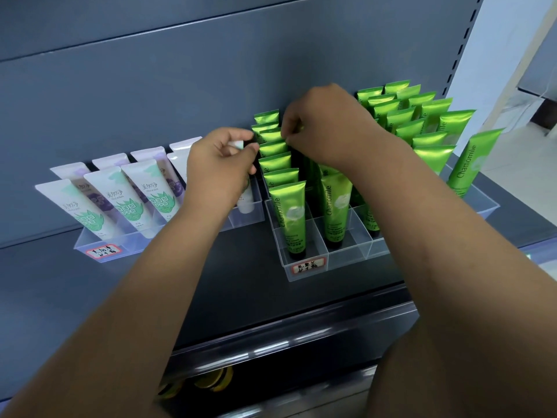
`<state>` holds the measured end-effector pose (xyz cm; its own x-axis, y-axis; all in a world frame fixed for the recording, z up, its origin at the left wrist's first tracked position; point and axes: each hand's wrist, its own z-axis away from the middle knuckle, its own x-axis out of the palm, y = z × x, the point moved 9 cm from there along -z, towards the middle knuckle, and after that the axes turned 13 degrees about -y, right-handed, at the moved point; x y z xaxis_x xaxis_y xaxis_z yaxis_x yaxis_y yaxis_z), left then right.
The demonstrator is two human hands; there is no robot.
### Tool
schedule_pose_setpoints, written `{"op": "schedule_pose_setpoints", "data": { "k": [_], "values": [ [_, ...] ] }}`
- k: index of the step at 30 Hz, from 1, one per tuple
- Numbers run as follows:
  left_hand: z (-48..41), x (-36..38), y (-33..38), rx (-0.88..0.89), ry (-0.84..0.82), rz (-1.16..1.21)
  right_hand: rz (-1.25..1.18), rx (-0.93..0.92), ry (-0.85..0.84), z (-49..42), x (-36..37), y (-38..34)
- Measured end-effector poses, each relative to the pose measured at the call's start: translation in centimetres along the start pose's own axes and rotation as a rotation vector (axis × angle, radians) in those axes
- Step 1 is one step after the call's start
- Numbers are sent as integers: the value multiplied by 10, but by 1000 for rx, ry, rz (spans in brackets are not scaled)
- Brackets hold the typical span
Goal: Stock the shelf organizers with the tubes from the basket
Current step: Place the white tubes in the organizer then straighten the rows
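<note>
Two clear plastic organizers stand on a dark shelf. The left organizer [99,248] holds several white tubes [132,197] with green or purple prints. The right organizer [304,267] holds rows of green Chamomile tubes [291,212]. My left hand [220,170] grips a white tube [244,203] by its top end, over the right end of the left organizer. My right hand [325,131] pinches the top of a green tube in the second row of the right organizer; my fingers hide most of that tube. The basket is out of sight.
The grey back panel [180,70] rises right behind the organizers. The shelf's front edge [271,333] runs below my forearms, with yellow and black items [211,381] on the level underneath. A slotted upright [461,46] marks the shelf's right end.
</note>
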<state>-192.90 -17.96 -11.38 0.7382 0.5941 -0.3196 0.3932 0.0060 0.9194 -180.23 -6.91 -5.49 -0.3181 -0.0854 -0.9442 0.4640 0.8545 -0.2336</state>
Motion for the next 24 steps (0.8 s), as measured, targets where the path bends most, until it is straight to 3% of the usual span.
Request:
{"op": "schedule_pose_setpoints", "data": {
  "k": [4,8,14,24],
  "values": [
    [-4,-20,25,110,62,-99,-67,-18,13,-5,-15,2],
    [-12,-38,64,258,71,-370,-46,-36,29,-21,-35,-2],
    [-61,-18,90,284,-105,-753,60,-67,-83,-46,-23,-14],
    [-105,17,87,205,-433,-1005,197,-47,-217,-60,-2,-12]
  ]
}}
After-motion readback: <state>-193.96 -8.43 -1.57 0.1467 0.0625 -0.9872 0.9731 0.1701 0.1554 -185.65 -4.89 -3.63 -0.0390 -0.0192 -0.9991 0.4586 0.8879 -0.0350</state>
